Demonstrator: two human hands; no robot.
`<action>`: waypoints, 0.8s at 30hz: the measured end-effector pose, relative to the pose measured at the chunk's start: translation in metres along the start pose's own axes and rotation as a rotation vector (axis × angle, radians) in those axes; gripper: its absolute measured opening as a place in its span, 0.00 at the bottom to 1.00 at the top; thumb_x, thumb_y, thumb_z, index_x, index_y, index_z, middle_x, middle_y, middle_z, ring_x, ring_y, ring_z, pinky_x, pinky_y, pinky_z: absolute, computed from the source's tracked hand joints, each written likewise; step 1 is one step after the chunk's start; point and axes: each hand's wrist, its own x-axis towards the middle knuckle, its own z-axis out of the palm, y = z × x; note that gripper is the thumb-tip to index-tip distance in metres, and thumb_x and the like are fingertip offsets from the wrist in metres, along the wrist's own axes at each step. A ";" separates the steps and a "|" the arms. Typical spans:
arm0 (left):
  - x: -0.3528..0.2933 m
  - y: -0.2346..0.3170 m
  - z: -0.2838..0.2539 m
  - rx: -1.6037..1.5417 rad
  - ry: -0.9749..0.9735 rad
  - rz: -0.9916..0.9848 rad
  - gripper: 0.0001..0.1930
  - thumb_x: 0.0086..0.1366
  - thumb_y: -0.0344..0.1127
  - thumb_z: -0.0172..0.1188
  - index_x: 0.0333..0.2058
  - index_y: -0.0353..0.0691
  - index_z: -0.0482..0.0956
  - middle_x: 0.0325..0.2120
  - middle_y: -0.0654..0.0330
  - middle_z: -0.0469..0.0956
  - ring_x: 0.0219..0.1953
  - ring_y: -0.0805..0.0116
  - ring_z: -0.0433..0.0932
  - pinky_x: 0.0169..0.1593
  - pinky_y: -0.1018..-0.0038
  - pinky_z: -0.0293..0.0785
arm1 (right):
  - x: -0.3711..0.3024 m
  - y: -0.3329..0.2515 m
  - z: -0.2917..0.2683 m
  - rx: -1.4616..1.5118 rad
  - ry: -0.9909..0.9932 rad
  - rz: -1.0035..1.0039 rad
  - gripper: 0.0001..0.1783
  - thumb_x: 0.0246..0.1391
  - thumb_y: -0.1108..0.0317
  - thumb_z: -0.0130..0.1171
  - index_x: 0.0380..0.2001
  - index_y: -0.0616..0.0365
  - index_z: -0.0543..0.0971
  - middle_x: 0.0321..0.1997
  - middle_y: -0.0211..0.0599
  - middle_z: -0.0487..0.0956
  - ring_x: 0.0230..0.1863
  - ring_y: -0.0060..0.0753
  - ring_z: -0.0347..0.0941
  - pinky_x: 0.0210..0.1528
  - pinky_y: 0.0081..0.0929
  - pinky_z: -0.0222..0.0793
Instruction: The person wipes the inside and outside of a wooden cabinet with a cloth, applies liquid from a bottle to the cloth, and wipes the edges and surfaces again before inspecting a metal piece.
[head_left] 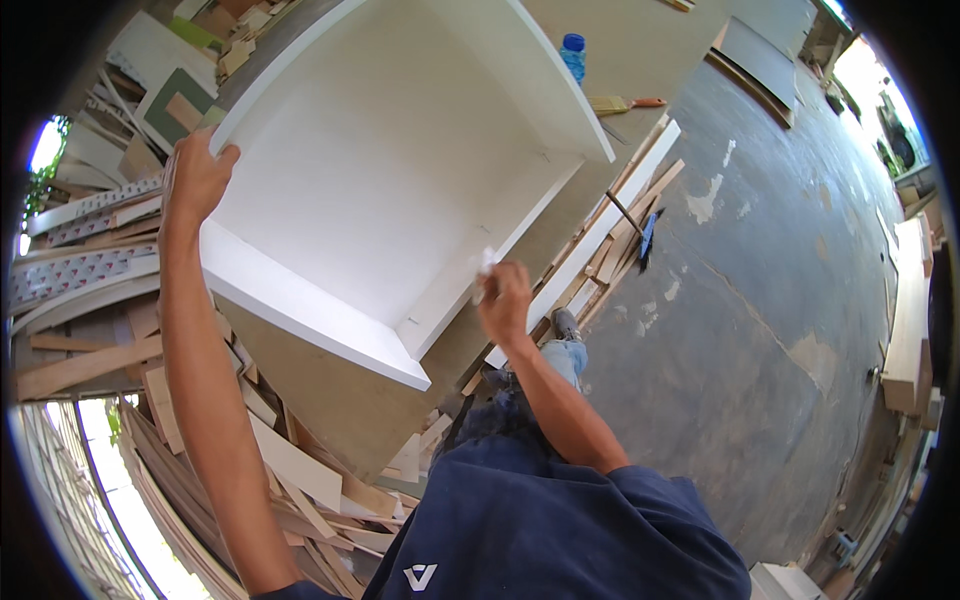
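Head view: white box [370, 170] rests on the brown table [320, 390], before you
Left hand: your left hand [195, 185] is clamped on the box's left rim
Right hand: your right hand [507, 300] has fingers closed around a white wad [484, 265], blurred, close to the lower-right wall [445, 300]; contact I cannot tell
Box risk: could slide or turn, if your left hand pulls unevenly
Wall risk: thin marks [414, 322] inside, maybe nail tips, could scratch your fingers
Brush and bottle: a shifting box could knock the brush [628, 104] and blue bottle [572, 60]
Box direction: open side faces up toward you; long axis unclear, upper end being outside view
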 end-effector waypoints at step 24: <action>0.009 -0.012 0.007 0.005 -0.064 -0.035 0.20 0.61 0.40 0.60 0.47 0.32 0.82 0.40 0.38 0.83 0.44 0.37 0.81 0.49 0.54 0.76 | -0.067 -0.040 0.010 0.128 -0.408 -0.319 0.13 0.44 0.79 0.69 0.32 0.59 0.76 0.36 0.40 0.77 0.40 0.46 0.76 0.38 0.39 0.76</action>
